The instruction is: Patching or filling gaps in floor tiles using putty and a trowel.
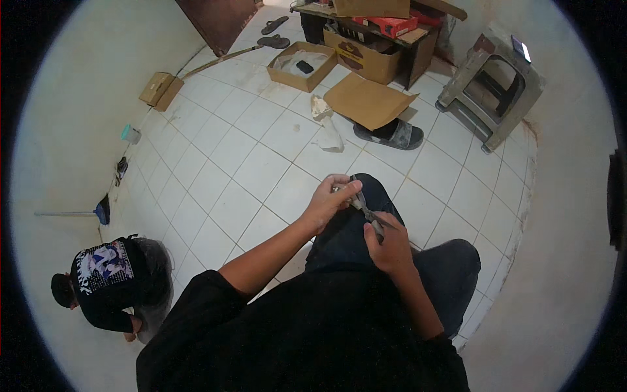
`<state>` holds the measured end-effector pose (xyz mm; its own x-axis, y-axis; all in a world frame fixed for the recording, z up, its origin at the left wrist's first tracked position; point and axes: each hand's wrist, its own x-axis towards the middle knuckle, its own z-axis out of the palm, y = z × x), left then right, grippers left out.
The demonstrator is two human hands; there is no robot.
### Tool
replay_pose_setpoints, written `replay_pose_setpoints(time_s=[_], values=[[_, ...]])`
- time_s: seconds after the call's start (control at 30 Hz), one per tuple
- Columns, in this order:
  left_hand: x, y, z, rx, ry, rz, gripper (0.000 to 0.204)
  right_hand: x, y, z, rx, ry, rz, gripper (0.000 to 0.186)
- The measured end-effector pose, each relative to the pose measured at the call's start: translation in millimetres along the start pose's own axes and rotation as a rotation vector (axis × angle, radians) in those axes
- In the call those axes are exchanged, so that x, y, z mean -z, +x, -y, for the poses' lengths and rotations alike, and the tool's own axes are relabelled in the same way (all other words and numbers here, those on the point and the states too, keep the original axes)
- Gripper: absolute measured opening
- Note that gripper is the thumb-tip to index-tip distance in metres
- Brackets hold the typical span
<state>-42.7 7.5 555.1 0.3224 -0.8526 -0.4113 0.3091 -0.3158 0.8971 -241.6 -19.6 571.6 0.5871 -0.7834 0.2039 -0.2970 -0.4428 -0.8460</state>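
Note:
I sit over my bent, dark-clad knee (372, 188). My left hand (332, 204) is closed on a small grey metal object (355, 198), its fingers curled near the upper end, just over the knee. Just below and to the right, my right hand (386, 243) grips a grey tool (375, 219) with what looks like a flat dark blade, which touches or crosses the object in my left hand. The exact shape of both items is partly hidden by my fingers.
A co-worker (111, 281) crouches at lower left near a broom (101, 210). Ahead lie cardboard boxes (302, 81), a flat cardboard piece (369, 98), sandals (401, 136) and a crumpled white bag (326, 137), before a low shelf (418, 55). A plastic stool (483, 114) stands right.

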Motion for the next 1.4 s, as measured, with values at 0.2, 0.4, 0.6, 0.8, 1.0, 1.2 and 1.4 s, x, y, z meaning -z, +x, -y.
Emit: replay_pose_setpoints(time_s=[0.2,0.4,0.6,0.8,1.0,1.2,1.4], values=[[12.5,8.3,15.6,-0.008,0.140,0.058,0.045,8.2,0.7,8.6,-0.029,-0.021,0.116,0.023],[24.8,8.0,29.7,0.001,0.216,0.044,0.042,10.5,2.6,22.7,-0.107,0.032,0.156,0.027],[37.9,14.8,46.6,-0.043,0.142,0.173,0.037,1.4,0.2,4.7,-0.122,0.084,0.172,0.032],[20.8,-12.2,17.0,-0.237,0.260,0.197,0.043,-0.1,3.2,9.4,-0.101,0.090,0.155,0.033],[3.2,-34.4,-9.1,-0.370,0.463,0.157,0.075,-18.1,1.4,9.0,0.031,-0.013,0.128,0.031],[3.6,-24.5,-1.2,-0.358,0.386,0.121,0.040,-33.5,-6.3,19.3,-0.032,-0.105,0.168,0.038],[5.2,-22.7,8.7,-0.239,0.063,0.138,0.037,-37.0,-6.4,5.8,0.021,-0.117,0.163,0.051]])
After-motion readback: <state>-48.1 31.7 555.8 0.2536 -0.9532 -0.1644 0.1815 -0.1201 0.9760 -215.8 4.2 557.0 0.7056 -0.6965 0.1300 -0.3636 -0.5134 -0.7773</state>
